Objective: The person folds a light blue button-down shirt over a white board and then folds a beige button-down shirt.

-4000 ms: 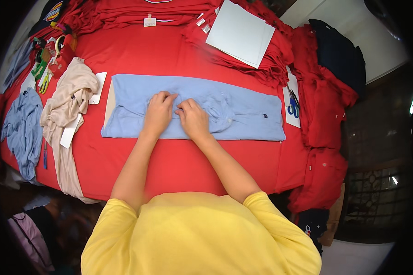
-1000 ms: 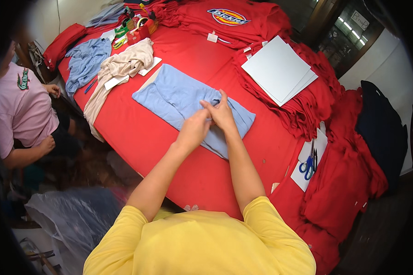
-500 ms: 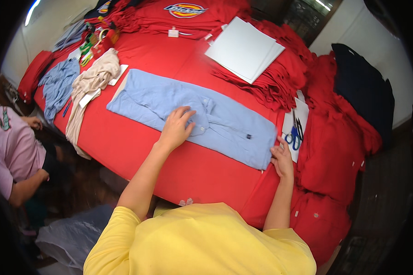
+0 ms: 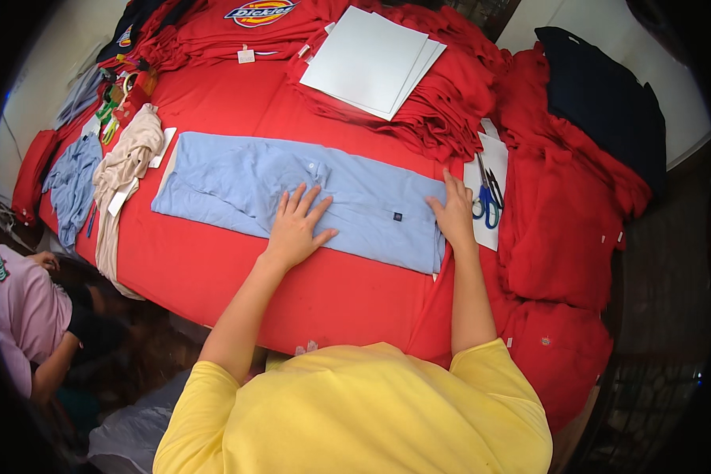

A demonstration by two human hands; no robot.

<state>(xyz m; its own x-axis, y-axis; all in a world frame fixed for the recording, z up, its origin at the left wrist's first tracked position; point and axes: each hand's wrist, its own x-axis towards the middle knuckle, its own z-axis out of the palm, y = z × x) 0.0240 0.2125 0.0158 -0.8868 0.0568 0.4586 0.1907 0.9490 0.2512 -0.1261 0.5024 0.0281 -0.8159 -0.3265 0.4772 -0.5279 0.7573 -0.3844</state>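
A light blue button-neck shirt [image 4: 363, 201] lies folded into a long strip across the red-covered table. A small dark square patch shows toward its right end. My left hand [image 4: 293, 231] rests on the middle of the shirt near its front edge, palm down with the fingers spread. At the right end, my right hand [image 4: 455, 213] touches the shirt's edge, fingers stretched out and apart. Neither hand grips anything. A pale strip shows at the shirt's left end.
Blue-handled scissors [image 4: 486, 201] lie on white card right of my right hand. Beyond the shirt, white sheets [image 4: 367, 63] top a pile of red garments [image 4: 458, 110]. Beige cloth [image 4: 126, 150] and crumpled blue cloth [image 4: 75, 178] lie left. A person [image 4: 31, 308] sits at lower left.
The view has shifted. My left hand has slid right and nearer on the shirt, spreading its fingers. My right hand has moved farther away along the shirt's right end.
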